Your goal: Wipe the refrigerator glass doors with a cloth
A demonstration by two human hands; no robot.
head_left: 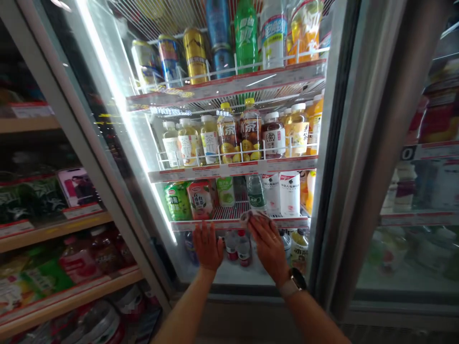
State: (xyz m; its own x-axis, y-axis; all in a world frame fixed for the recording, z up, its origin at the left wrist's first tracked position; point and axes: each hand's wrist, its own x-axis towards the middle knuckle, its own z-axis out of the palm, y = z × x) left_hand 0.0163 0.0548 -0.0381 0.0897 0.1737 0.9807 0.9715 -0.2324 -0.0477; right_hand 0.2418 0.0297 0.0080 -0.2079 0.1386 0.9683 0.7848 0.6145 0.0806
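Observation:
A lit drinks fridge fills the middle of the view behind a glass door (pixel 236 277), which carries faint reflections. Low on it, my left hand (pixel 208 249) rests with fingers stretched upward and holds nothing. My right hand (pixel 263 241), with a watch (pixel 297 279) on its wrist, presses a pale crumpled cloth (pixel 246 217) against the glass. Only the cloth's upper left edge shows; the rest is under the fingers. Behind the hands are a shelf's price strip (pixel 229 224), a clear water bottle (pixel 256 193) and red-capped bottles (pixel 244 248).
Tea bottles (pixel 249 129) line the middle shelf, with cans (pixel 195 55) and soda bottles (pixel 246 36) above. At left stands a wooden shelf unit (pixel 71 286) with packaged drinks. A thick metal door frame (pixel 362 157) runs down the right, beside another glass-fronted fridge (pixel 419 248).

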